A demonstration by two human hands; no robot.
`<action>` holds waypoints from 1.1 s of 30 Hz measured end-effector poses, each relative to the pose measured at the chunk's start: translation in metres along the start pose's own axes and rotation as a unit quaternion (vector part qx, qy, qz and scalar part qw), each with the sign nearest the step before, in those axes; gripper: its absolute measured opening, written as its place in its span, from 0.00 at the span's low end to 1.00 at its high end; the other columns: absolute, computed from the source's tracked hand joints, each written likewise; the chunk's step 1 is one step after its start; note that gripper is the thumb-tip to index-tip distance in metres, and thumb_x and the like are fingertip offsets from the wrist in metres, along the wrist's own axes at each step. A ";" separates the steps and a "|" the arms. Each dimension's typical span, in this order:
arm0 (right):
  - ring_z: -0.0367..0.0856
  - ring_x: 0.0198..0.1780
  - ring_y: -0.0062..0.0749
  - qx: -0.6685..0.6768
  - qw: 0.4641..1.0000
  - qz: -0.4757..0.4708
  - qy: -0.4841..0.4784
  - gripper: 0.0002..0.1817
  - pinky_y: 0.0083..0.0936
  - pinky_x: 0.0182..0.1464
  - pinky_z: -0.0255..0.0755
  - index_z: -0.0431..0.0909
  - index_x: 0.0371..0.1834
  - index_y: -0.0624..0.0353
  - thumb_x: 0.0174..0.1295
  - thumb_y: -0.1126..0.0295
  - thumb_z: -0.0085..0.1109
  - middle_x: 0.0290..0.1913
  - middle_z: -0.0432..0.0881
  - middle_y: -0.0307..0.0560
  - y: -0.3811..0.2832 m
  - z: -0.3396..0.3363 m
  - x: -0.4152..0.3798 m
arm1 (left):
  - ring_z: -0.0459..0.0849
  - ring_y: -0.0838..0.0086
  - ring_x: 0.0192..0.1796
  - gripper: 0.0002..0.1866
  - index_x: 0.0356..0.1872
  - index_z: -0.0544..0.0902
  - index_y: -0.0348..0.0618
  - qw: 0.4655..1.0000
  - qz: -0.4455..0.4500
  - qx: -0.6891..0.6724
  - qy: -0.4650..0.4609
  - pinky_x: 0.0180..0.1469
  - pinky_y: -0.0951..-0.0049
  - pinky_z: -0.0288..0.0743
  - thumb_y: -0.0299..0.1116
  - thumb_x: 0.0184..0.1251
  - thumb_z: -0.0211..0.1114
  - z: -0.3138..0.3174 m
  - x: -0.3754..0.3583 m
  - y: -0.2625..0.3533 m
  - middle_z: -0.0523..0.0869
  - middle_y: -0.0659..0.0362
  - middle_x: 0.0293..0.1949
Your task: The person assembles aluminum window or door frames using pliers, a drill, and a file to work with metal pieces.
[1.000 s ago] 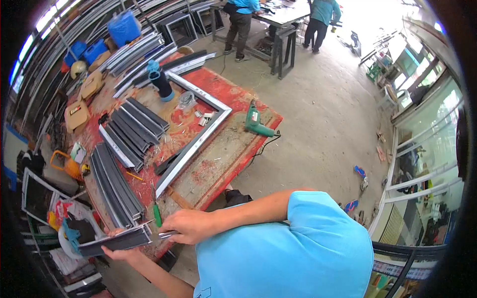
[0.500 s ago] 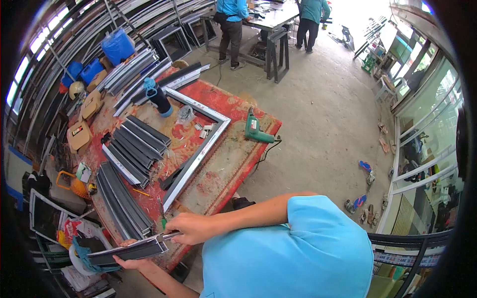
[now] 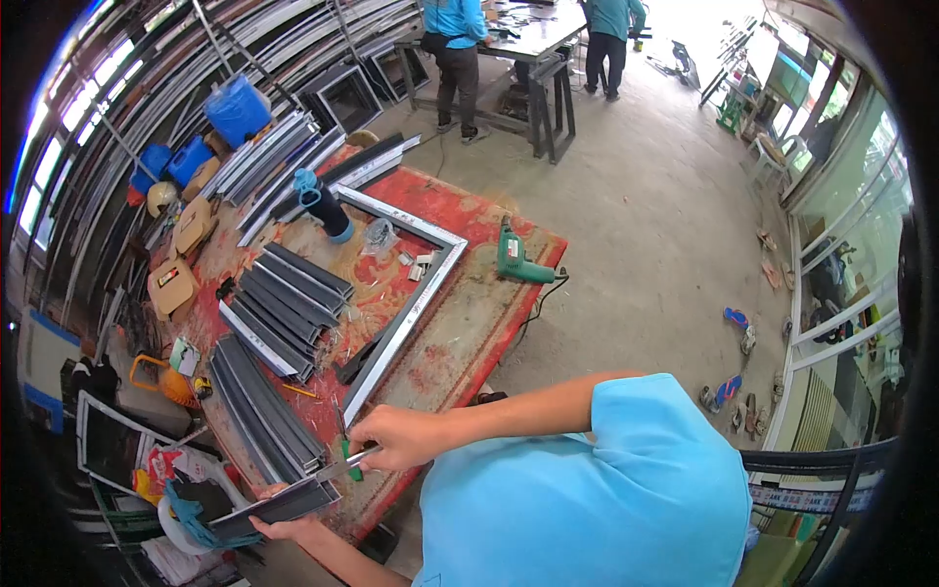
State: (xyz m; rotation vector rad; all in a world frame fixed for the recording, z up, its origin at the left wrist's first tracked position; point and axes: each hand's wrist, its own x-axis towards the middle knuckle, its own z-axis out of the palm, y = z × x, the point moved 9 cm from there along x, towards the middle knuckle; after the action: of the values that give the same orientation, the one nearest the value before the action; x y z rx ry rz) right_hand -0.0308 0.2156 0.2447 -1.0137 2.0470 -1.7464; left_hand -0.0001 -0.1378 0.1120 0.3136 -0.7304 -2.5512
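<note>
My left hand (image 3: 286, 525) is closed around a dark aluminium profile (image 3: 293, 503), supporting it from below near the table's front corner. Above its right end, my right hand (image 3: 393, 440) grips a slim silvery metal tool (image 3: 342, 464) whose exact kind I cannot make out. The tool's tip meets the end of the profile. Just beyond my right hand lies a green-handled screwdriver (image 3: 349, 456), partly hidden. Several more dark profiles (image 3: 259, 406) lie side by side on the table, left of a silver-edged corner frame (image 3: 406, 303).
The red-patterned table (image 3: 469, 328) carries a green drill (image 3: 518, 256) with a cord, a dark bottle (image 3: 323, 207) and a pencil (image 3: 301, 391). A cluttered bin (image 3: 196, 514) stands by its left corner. Two people work at a far table (image 3: 533, 44). Slippers (image 3: 729, 388) lie on the floor.
The view has shifted slightly, so the table appears further right. The profile's end and the metal tool have changed angle, and more of the tool shows. Both hands keep their hold.
</note>
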 end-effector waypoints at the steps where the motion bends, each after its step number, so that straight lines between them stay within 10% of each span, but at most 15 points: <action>1: 0.81 0.32 0.50 0.001 1.000 0.002 -0.002 0.10 0.41 0.36 0.72 0.83 0.40 0.66 0.58 0.71 0.66 0.31 0.83 0.58 0.004 0.000 0.003 | 0.79 0.64 0.41 0.37 0.58 0.78 0.33 0.998 0.037 0.028 0.043 0.46 0.62 0.77 0.59 0.64 0.55 -0.014 0.004 0.002 0.83 0.57 0.35; 20: 0.83 0.37 0.53 0.004 1.000 -0.004 -0.009 0.13 0.43 0.40 0.74 0.81 0.41 0.67 0.57 0.70 0.67 0.32 0.83 0.60 -0.002 -0.003 -0.005 | 0.80 0.64 0.43 0.36 0.58 0.78 0.34 1.000 0.027 -0.001 -0.013 0.48 0.61 0.77 0.59 0.61 0.57 0.003 -0.013 -0.004 0.82 0.56 0.37; 24: 0.84 0.40 0.52 -0.018 0.996 -0.085 -0.023 0.13 0.42 0.42 0.75 0.81 0.38 0.67 0.55 0.69 0.67 0.32 0.84 0.59 -0.025 0.000 -0.011 | 0.78 0.66 0.40 0.37 0.60 0.77 0.32 0.986 0.004 0.058 -0.158 0.47 0.64 0.75 0.59 0.65 0.55 0.011 0.002 0.017 0.82 0.57 0.37; 28: 0.84 0.39 0.52 -0.001 0.996 -0.083 0.040 0.12 0.42 0.41 0.74 0.81 0.40 0.65 0.56 0.69 0.66 0.33 0.84 0.58 -0.015 -0.015 -0.015 | 0.77 0.66 0.38 0.38 0.62 0.75 0.33 0.994 0.085 0.060 0.044 0.44 0.67 0.74 0.60 0.67 0.53 0.034 -0.012 0.004 0.80 0.59 0.35; 33: 0.83 0.35 0.45 0.032 0.996 -0.078 -0.016 0.11 0.38 0.38 0.72 0.80 0.43 0.65 0.60 0.72 0.63 0.32 0.83 0.55 -0.030 -0.019 -0.021 | 0.78 0.64 0.41 0.35 0.57 0.75 0.32 0.998 0.004 0.003 -0.069 0.47 0.62 0.75 0.59 0.68 0.47 0.061 -0.013 0.011 0.78 0.54 0.38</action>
State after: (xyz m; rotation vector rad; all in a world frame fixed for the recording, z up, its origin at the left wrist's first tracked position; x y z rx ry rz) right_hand -0.0168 0.2427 0.2727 -1.2032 1.9261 -1.8440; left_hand -0.0049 -0.1133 0.1698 0.1366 -0.7882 -2.5838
